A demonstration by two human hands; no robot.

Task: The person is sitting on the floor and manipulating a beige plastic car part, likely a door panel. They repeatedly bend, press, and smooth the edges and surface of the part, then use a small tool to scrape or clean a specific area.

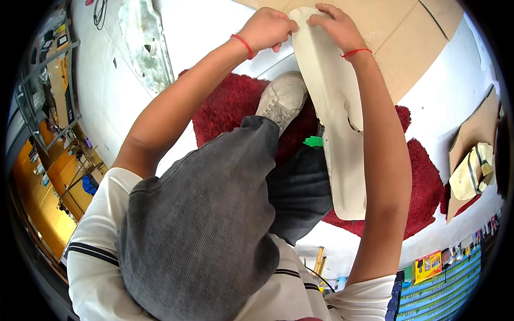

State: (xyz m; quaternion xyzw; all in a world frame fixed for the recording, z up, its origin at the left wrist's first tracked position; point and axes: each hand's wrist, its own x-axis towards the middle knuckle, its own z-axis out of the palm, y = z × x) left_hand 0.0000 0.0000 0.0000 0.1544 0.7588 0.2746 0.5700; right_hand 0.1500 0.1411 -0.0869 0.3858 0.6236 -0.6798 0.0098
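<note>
A long cream moulded panel (338,155), like a piece of car door trim, stands lengthwise in front of me with its near end beside my leg. My left hand (266,29) is closed, its thumb and forefinger pinching at the panel's far left edge. At the same end my right hand (338,28) has its fingers bent over the surface and its thumb near the rim. A slot shows partway along the panel, partly covered by my right forearm. Against the panel's left side is a small green piece (313,141).
Dark red rugs (225,104) lie under my shoe (284,99). Flat cardboard (393,37) covers the floor at the far right. A stained whitish metal panel (144,45) lies far left. Metal shelving (51,80) stands at left; a wrapped beige package (471,172) rests on cardboard at right.
</note>
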